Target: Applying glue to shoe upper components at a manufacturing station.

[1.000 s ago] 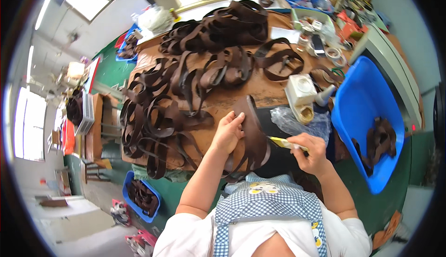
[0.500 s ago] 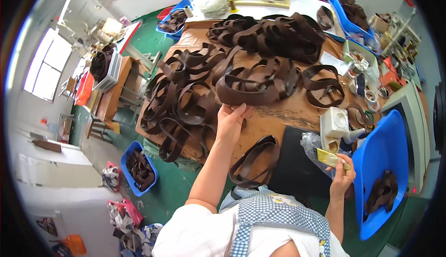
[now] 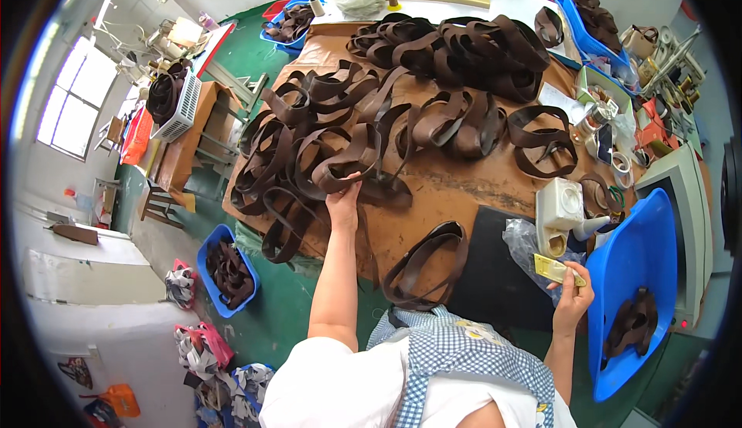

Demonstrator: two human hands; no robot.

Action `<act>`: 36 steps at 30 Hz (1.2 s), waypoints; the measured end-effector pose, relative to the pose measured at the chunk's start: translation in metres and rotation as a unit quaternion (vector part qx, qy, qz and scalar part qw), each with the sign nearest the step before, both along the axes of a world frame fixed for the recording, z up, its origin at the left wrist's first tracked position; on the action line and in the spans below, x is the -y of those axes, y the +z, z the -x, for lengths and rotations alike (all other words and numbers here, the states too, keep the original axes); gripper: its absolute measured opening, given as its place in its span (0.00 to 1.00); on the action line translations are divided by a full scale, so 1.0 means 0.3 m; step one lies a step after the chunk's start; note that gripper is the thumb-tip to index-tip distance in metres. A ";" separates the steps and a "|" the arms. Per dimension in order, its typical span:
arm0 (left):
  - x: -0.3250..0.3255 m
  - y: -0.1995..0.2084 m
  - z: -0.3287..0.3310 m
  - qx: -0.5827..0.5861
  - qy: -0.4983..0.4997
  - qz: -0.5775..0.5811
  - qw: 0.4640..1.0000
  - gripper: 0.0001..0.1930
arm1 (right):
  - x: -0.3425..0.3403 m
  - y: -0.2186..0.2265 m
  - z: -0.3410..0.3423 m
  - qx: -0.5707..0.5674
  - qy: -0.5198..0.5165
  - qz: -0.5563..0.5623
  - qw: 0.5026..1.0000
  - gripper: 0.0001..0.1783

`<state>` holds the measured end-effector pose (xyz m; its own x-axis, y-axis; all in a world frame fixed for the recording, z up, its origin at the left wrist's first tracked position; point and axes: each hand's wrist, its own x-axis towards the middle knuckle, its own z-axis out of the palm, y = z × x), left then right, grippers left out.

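Note:
My left hand [image 3: 342, 205] reaches out over the brown work table, its fingers closed on the lower edge of a dark brown leather strap loop [image 3: 349, 167]. Around it lie many similar loops, heaped and overlapping. In my right hand [image 3: 573, 298], near the table's right front, is a small flat yellow tool [image 3: 550, 268], pinched between thumb and fingers; its exact kind I cannot make out. A single strap loop [image 3: 423, 267] rests close to my body at the table's front edge. Clear plastic wrap [image 3: 527, 244] lies just beyond the yellow tool.
A black mat [image 3: 487, 273] covers the front right of the table, with a white container [image 3: 558, 210] behind it. At my right stands a blue basin [image 3: 640, 250] with straps inside. A large strap pile [image 3: 464, 53] fills the far side. Another blue basin [image 3: 251, 296] is on the floor, left.
My left hand has moved left and a little nearer, from the middle of the table to the left group of loops. My right hand, with the yellow tool, has barely shifted.

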<state>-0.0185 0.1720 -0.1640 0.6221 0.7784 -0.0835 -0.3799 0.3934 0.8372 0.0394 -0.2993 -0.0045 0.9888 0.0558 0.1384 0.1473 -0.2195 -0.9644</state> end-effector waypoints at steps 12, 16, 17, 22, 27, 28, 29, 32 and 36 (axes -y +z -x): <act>-0.023 -0.087 0.053 -0.146 0.076 0.203 0.965 0.11 | -0.007 -0.017 0.009 -0.009 0.023 -0.001 1.000 0.09; -0.023 -0.068 0.099 -0.107 0.052 0.288 0.950 0.16 | 0.006 -0.030 0.024 -0.019 0.027 -0.005 0.999 0.10; -0.022 -0.059 0.113 -0.085 0.033 0.347 0.933 0.18 | 0.012 -0.033 0.025 -0.020 0.021 -0.002 1.000 0.10; 0.194 -0.004 0.113 -0.201 -0.082 0.190 0.957 0.17 | 0.058 -0.055 0.034 -0.019 0.023 0.008 1.000 0.10; 0.335 -0.057 0.086 -0.432 -0.201 -0.454 0.753 0.18 | 0.037 -0.059 0.045 -0.004 0.000 -0.013 1.000 0.08; 0.344 -0.065 0.094 -0.454 -0.180 -0.481 0.728 0.15 | 0.038 -0.055 0.045 -0.002 0.008 -0.009 1.000 0.08; 0.369 -0.053 0.068 -0.446 -0.190 -0.483 0.729 0.15 | 0.051 -0.056 0.042 0.002 0.005 -0.001 1.000 0.08; 0.422 0.001 0.054 -0.494 -0.244 -0.463 0.694 0.11 | 0.074 -0.047 0.061 0.000 -0.019 0.018 1.000 0.07; 0.527 0.001 0.122 -0.447 -0.233 -0.607 0.614 0.10 | 0.114 -0.115 0.056 -0.019 -0.027 0.061 0.998 0.08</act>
